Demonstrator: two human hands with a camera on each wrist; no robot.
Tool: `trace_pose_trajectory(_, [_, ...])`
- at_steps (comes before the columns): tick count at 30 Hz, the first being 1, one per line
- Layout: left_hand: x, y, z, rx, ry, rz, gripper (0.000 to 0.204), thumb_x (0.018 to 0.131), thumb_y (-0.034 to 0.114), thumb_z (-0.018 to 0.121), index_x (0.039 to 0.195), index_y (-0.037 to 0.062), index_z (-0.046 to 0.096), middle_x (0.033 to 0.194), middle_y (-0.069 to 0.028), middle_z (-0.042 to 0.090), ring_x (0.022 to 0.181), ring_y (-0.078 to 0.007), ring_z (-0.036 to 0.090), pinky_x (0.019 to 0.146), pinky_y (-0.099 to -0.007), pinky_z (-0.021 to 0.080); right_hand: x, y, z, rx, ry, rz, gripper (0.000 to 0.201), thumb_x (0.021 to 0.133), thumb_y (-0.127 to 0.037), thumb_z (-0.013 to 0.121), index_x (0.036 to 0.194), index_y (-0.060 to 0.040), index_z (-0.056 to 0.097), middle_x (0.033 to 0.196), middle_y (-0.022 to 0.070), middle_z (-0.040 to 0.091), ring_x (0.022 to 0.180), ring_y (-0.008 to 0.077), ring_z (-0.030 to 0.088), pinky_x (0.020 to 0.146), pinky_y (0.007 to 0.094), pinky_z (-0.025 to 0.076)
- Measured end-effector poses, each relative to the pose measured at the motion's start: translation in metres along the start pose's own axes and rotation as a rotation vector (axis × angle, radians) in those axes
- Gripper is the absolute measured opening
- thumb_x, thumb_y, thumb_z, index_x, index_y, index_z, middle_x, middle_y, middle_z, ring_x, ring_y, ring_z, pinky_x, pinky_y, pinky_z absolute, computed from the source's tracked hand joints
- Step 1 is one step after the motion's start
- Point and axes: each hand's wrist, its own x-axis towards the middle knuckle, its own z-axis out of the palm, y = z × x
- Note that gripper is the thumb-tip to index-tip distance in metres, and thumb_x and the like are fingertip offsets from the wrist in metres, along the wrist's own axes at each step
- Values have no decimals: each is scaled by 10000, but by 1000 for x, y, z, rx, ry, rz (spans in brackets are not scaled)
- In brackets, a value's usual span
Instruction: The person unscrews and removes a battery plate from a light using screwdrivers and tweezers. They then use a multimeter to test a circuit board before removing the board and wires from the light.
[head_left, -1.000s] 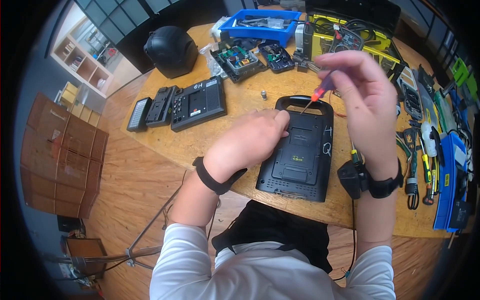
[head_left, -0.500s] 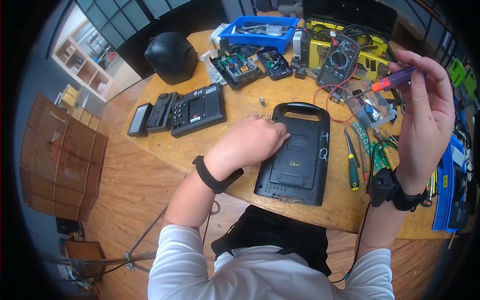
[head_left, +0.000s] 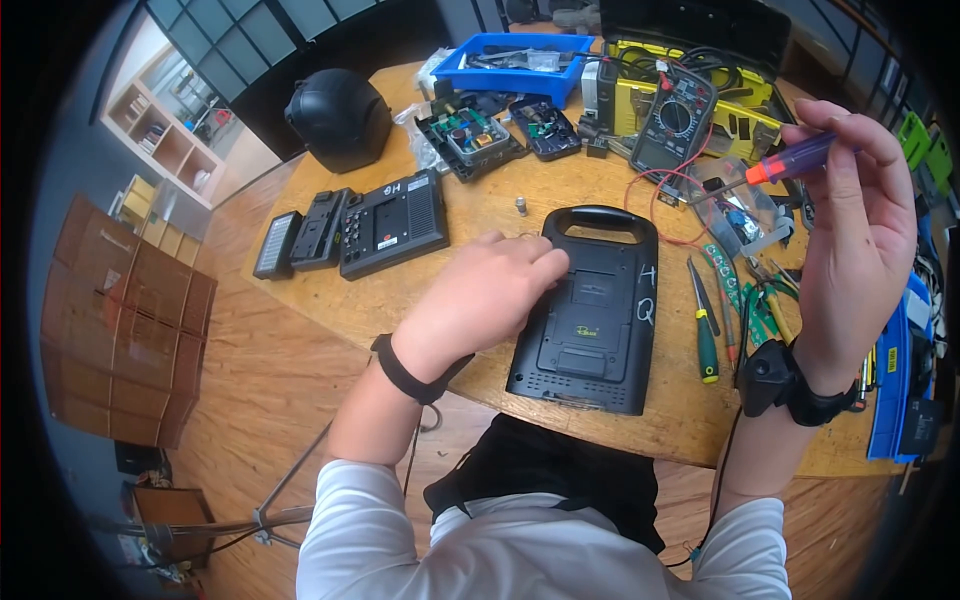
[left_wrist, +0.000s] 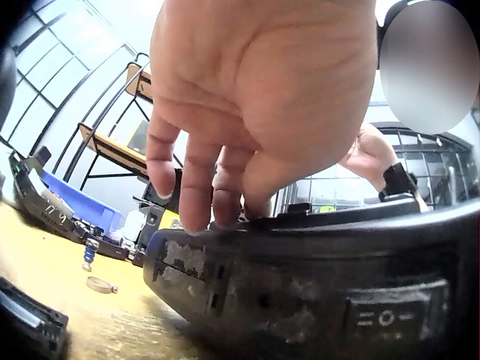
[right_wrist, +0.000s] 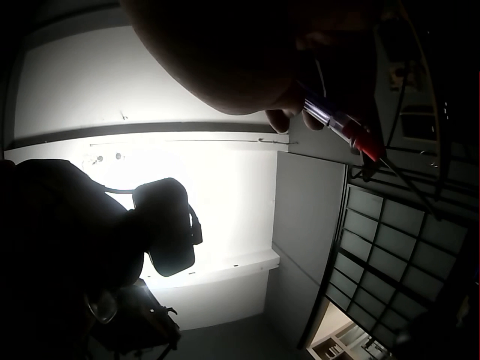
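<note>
A black flat device with a built-in carry handle and white "HQ" marks lies back-up on the table. My left hand rests at its upper left side; in the left wrist view the fingers reach loosely down to the device's edge. Off to the right and raised above the table, my right hand holds a screwdriver by its purple and red handle, its shaft pointing left, apart from the device. The same screwdriver shows dimly in the right wrist view.
Beyond the device stands a small metal cylinder. Two-part black gear lies left. Opened circuit housings, a blue tray and a multimeter with red leads stand behind. Pliers and other tools lie right.
The right hand has lifted the screwdriver off the device and moved right and away from it. The left hand has slid slightly left, its fingers loosening at the device's edge.
</note>
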Motion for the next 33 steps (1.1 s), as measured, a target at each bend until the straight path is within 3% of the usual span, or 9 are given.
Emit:
trace_pose_trajectory(4, [0,7,3,229,25,93,182,829,94,638,1008,129,620,891,-64,614,889,-234,653,820,-375,473,0,-1,-1,-5,-7,-6,202,1097,-118,508,1248,-27,607,1281,151,682,1129,202,690,1011,324,547])
trace_pose_trajectory(11, [2,12,-1,391,-55,99,156,858,116,612,1013,133,597,935,-51,608,885,-219,638,808,-363,454,1,-3,-6,-4,-16,-35,199,1096,-121,512,1242,-28,609,1288,154,679,1138,206,686,1020,329,543])
trace_pose_trajectory(14, [4,4,5,283,-76,58,111,903,114,615,1005,110,573,933,-72,609,882,-252,650,796,-393,470,1,-4,-5,-8,16,-14,201,1096,-126,514,1243,-27,609,1291,156,677,1141,208,685,1023,333,541])
trace_pose_trajectory(16, [6,-4,11,22,-75,3,87,960,130,611,970,68,551,913,-127,625,859,-333,656,771,-453,491,1,-5,-5,-12,14,-6,203,1096,-126,513,1246,-27,608,1291,158,677,1141,209,685,1023,334,542])
trace_pose_trajectory(17, [7,-8,11,22,-74,3,87,960,130,611,970,68,551,913,-127,625,859,-333,656,771,-453,491,1,-4,-5,-12,14,-6,203,1096,-126,513,1246,-27,608,1291,158,677,1141,209,685,1023,334,542])
trace_pose_trajectory(19, [11,-13,8,-135,-126,10,157,993,150,601,925,25,534,861,-187,634,820,-413,642,745,-502,501,0,-4,-6,-7,11,-3,202,1096,-124,514,1246,-27,607,1290,158,678,1142,209,685,1024,336,541])
trace_pose_trajectory(29, [16,-21,14,-279,-115,-27,307,997,217,625,797,-15,628,752,-230,629,721,-436,616,670,-508,486,0,-3,1,-8,41,20,196,1089,-105,520,1242,-24,612,1267,144,688,1118,194,689,1002,330,549])
trace_pose_trajectory(33, [19,-16,6,-280,-190,-133,366,1019,271,610,792,-14,641,751,-237,630,696,-428,600,644,-486,477,0,-4,17,34,-18,14,182,1081,-89,534,1204,-10,641,1217,122,704,1050,160,689,929,290,560])
